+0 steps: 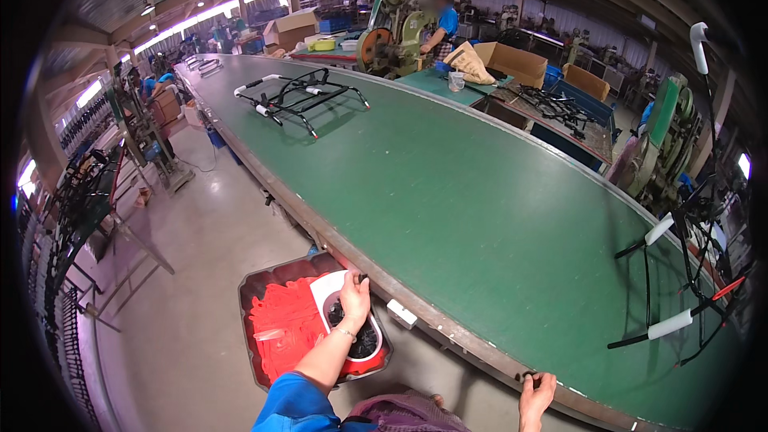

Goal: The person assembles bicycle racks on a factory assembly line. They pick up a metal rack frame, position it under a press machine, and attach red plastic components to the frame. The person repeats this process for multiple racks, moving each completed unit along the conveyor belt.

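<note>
My left hand is closed in a pinch on a small black piece, above a white container. Small black parts lie inside that container. It sits in a dark plastic bin among many red pieces. At the near edge of the green conveyor belt, my right hand has its fingers closed around another small dark piece. The exact kind of both pieces is too small to make out.
A black tubular frame with white sleeves lies on the belt farther off. Another such frame stands at the right. A white box is on the belt's metal edge. Across the belt, a person is beside a green machine.
</note>
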